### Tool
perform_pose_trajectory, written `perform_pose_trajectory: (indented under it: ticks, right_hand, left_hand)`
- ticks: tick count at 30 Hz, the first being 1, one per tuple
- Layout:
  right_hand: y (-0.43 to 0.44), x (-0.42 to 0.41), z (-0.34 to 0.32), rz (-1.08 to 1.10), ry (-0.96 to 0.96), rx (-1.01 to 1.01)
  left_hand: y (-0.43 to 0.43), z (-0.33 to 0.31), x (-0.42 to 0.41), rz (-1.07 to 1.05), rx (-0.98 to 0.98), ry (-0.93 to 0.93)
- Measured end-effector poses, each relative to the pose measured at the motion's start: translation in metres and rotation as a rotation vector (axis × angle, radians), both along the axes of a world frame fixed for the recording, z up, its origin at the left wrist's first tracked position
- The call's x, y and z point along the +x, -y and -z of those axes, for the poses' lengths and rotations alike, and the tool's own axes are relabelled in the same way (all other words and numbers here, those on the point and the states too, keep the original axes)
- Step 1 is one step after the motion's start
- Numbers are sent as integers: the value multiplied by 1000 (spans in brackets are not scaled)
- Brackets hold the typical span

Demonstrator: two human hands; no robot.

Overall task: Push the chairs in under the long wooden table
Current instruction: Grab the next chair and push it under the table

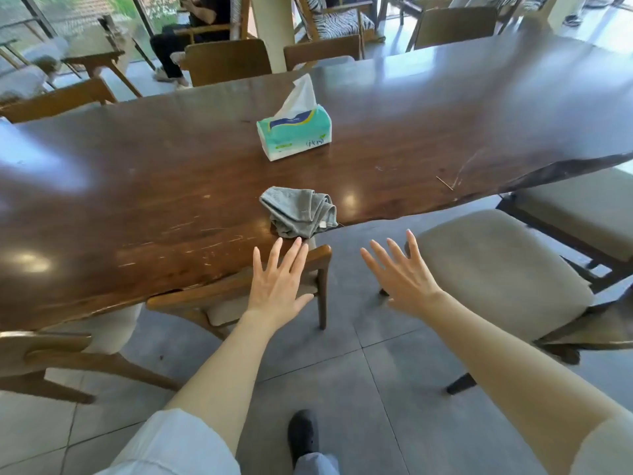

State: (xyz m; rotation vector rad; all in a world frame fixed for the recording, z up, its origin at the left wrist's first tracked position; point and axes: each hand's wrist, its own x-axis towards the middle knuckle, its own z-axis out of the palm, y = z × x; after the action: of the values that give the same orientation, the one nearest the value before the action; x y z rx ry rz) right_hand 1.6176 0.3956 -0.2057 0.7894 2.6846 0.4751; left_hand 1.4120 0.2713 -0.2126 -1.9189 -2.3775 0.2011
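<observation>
Black shoe [303, 437] on grey tile. Both hands spread flat, holding nothing. Left hand [279, 286] over the back rail of a brown wooden chair [236, 289] tucked under the long dark wooden table [171, 186]. Right hand [399, 274] beside a beige cushioned chair [496, 269], which stands clear of the table edge, seat towards it.

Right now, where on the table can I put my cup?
The long wooden table is bare left of the tissue pack and grey cloth, and to their right. The middle, where those two sit, is crowded.
</observation>
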Motion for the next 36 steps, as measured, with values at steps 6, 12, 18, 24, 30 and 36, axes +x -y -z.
perform_pose_trajectory:
  ticks: [6, 12, 18, 24, 30, 36]
  right_hand:
    - [-4, 103, -20, 112, -24, -5]
    - [-25, 195, -27, 252, -53, -25]
    - [-67, 267, -25, 444, 45, -58]
    - [-120, 340, -26, 533, 221, -147]
    - [-156, 427, -14, 634, 343, -222]
    - [-186, 485, 16, 580, 356, -233]
  left_hand:
    - [-31, -15, 96, 105, 46, 14]
    - [-76, -17, 178, 245, -11, 135]
    - [-137, -12, 252, 391, -26, 190]
    - [-212, -6, 318, 440, -44, 253]
    - [-263, 10, 384, 497, -103, 320]
    - [-278, 34, 441, 475, -231, 383]
